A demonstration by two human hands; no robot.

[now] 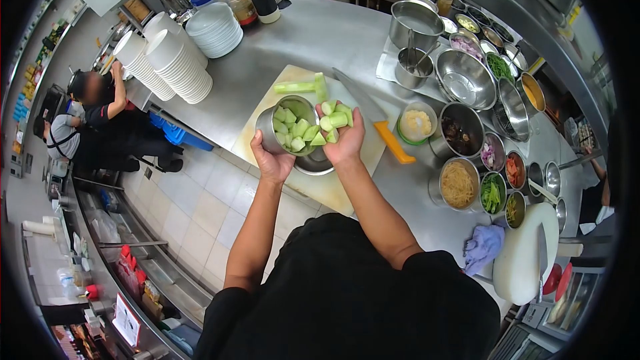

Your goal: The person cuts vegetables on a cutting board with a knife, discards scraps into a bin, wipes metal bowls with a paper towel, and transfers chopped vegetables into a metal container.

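1 knife (381,127) and 1 tub (408,136) lie right of green chunks (337,119).

We look through one head-worn camera, facing forward and steeply down over the wearer's black shirt (353,300). Our wide, bowed view darkens at the corners. It takes in the hands (345,145) close below, near the middle, the tabletop (300,37) stretching away to the far side and right, and the tiled floor (212,203) on the left, lower and farther off.
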